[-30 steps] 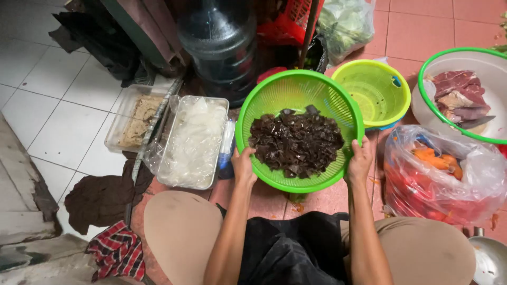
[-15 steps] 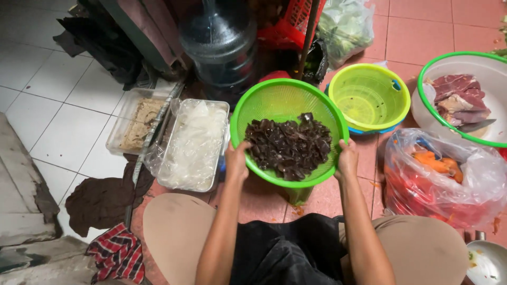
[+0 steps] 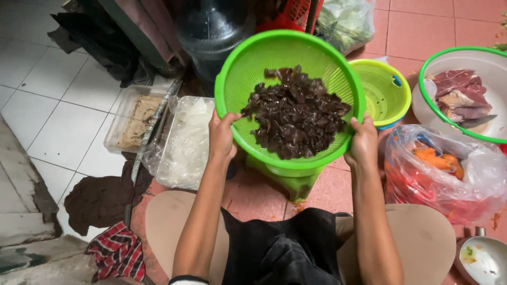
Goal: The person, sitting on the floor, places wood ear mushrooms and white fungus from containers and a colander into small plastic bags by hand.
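Note:
A large green plastic colander is lifted and tilted toward me, with a heap of dark brown wood-ear mushrooms inside. My left hand grips its left rim, thumb over the edge. My right hand grips the right rim the same way. Under the colander stands a small green plastic stool on the red tile floor.
A smaller yellow-green colander sits to the right. A green-rimmed white bowl holds raw meat and a knife. A plastic bag with carrots lies lower right. Two clear trays and a water jug stand left and behind.
Both hands have raised the colander toward me and tipped it, and the mushrooms have slid toward the lower right side.

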